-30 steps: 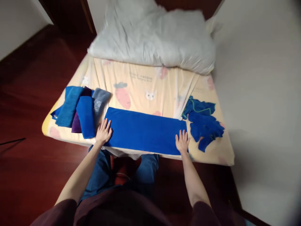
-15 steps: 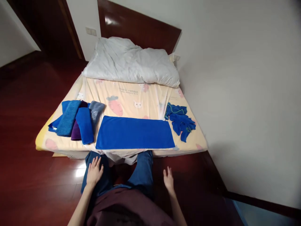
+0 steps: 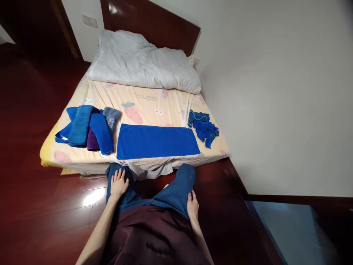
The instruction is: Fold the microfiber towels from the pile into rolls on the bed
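My left hand (image 3: 118, 184) lies flat on my left thigh, fingers spread and holding nothing. My right hand (image 3: 192, 205) rests against the outer side of my right leg, its fingers loosely extended with nothing in them. Just beyond my knees, a blue towel (image 3: 157, 141) is spread flat along the near edge of the bed. To its left are folded towels: a teal one (image 3: 80, 127), a bright blue one (image 3: 102, 134), a purple one (image 3: 93, 140) partly covered, and a grey one (image 3: 111, 117) with white lettering. Crumpled blue cloths (image 3: 204, 127) with green edging lie to its right.
The bed (image 3: 104, 97) has a cream sheet with carrot and rabbit prints. A bunched white quilt (image 3: 143, 66) lies at its far end before a dark wooden headboard (image 3: 154, 22). A white wall (image 3: 270, 103) rises on the right, above dark red floorboards (image 3: 220, 221).
My right hand has come in from the open air beside me to my right leg. My left hand stays on my thigh. The view has shifted, and my right leg has moved outward.
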Demonstrator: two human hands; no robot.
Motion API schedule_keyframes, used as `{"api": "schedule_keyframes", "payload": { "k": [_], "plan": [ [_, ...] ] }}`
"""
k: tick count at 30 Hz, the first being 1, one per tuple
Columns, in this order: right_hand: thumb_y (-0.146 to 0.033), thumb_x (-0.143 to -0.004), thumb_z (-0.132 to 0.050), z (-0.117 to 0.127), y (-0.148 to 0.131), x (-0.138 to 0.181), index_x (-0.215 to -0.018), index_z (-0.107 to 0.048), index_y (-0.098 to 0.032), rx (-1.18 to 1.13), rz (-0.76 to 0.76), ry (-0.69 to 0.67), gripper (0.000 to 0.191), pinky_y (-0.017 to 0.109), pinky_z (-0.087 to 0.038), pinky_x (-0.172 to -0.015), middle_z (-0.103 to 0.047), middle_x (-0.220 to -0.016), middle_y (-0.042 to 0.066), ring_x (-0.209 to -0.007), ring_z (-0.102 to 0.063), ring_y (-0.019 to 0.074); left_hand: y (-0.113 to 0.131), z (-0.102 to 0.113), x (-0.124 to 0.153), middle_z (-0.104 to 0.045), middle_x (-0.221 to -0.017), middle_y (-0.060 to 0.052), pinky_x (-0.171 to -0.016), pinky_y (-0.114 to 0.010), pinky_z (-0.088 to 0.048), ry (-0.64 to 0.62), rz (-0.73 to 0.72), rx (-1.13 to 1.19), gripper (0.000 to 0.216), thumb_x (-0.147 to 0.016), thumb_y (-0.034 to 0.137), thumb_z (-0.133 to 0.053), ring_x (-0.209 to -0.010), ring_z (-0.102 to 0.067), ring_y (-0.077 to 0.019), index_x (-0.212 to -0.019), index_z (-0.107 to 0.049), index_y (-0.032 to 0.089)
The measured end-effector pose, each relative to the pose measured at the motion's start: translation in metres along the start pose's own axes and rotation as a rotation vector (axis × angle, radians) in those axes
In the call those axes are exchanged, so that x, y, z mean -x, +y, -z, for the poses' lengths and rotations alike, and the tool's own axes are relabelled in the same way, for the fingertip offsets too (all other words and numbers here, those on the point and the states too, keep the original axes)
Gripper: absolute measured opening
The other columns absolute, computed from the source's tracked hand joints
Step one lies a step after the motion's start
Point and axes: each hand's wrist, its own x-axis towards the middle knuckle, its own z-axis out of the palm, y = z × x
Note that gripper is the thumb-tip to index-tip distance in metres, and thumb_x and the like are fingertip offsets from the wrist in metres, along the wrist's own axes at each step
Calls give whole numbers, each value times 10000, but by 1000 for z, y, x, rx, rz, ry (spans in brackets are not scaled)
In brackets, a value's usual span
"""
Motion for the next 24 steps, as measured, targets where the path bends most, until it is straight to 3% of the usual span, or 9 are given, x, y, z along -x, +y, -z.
{"api": "schedule_keyframes", "payload": {
  "k": [2,5,10,13,17,21,24],
  "plan": [
    [-608,-873,-262,2,-10,2,-1508,-348,-58,33,40,79,845,442,-367,-1119,-429,-1510,196,-1368,-459,332,0,-3,1,-359,-1568,-155,-1179,-522,-247,7,-15,13,593,-909,331,-383,-1482,-251,-327,-1446,-472,98],
    [-554,-903,-343,1,-18,6,-1486,-404,-102,121,139,193,741,470,-310,-1140,-254,-1604,178,-1444,-320,363,1,-4,2,-364,-1566,-156,-1175,-525,-250,7,-21,15,579,-904,331,-398,-1479,-258,-330,-1432,-496,116],
    [-492,-922,-386,1,-22,5,-1472,-452,-174,275,230,226,639,539,-310,-1115,-178,-1639,111,-1481,-182,394,2,0,7,-360,-1567,-154,-1162,-534,-273,-9,-34,0,565,-907,326,-403,-1476,-265,-330,-1427,-507,133],
    [-488,-926,-387,4,-25,-8,-1481,-433,-169,274,299,230,642,575,-255,-1141,-329,-1586,111,-1488,-178,364,3,5,12,-336,-1582,-139,-1161,-531,-280,-43,-30,-43,557,-925,334,-387,-1482,-250,-326,-1432,-501,134],
    [-457,-917,-430,4,-33,-39,-1404,-525,-141,176,401,241,588,594,-173,-1171,-574,-1391,164,-1403,-383,322,12,9,16,-303,-1600,-122,-1170,-508,-279,-90,-6,-116,559,-944,338,-382,-1493,-218,-320,-1458,-467,134],
    [-448,-909,-459,-15,-48,-69,-1345,-573,-152,-174,514,75,539,467,-427,-1058,-681,-1239,153,-1154,-621,267,22,10,23,-295,-1604,-116,-1168,-506,-283,-92,17,-152,550,-948,336,-398,-1495,-214,-325,-1466,-460,161],
    [-419,-895,-502,-41,-61,-82,-1324,-588,-167,-432,565,-96,506,400,-544,-905,-691,-1222,146,-1044,-676,248,26,8,29,-281,-1609,-120,-1166,-510,-285,-91,16,-176,555,-939,326,-428,-1496,-203,-338,-1471,-455,169]
  ]
}}
